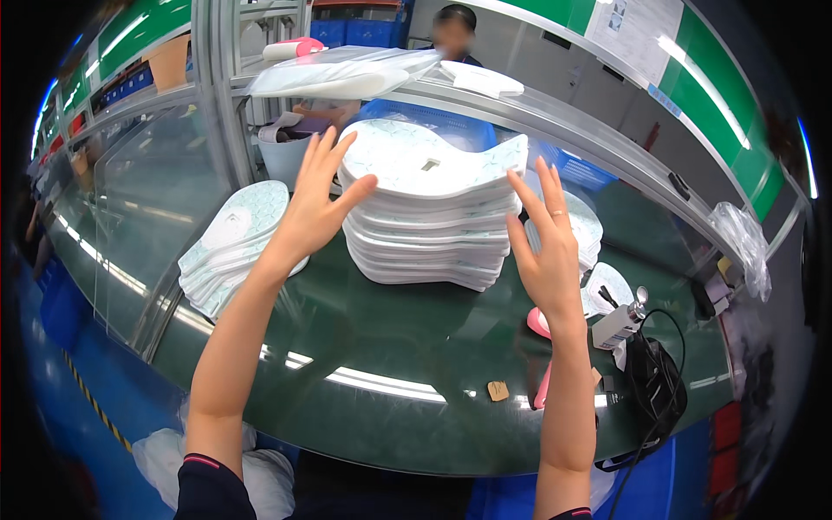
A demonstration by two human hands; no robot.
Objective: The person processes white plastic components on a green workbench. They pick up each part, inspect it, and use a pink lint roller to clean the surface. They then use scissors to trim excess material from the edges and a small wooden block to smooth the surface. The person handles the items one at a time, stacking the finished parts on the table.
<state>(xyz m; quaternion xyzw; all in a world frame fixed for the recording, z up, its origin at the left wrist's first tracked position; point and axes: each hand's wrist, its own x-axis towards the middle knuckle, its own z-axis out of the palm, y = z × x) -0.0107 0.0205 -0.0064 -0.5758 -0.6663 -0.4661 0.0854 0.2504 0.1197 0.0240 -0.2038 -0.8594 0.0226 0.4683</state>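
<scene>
Near the middle of the dark green worktop (390, 338), a tall stack of white fish-shaped pads (431, 212) stands between two raised hands. Left hand (318, 204) and right hand (544, 251) flank it with fingers spread wide, holding nothing. A lower pad stack (230, 247) lies toward the left edge.

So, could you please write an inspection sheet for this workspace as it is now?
Surface: dark green glossy table, lamp reflections.
Job's things: tall stack of white contoured pads at centre; lower fanned stack to the left.
Clutter: pink tool, small brown scrap, more pads at right.
Hands: left hand and right hand open, flanking the tall stack.
Cables: black cord on a handheld tool.
Surroundings: shelf frame, blue bins, another person behind.
</scene>
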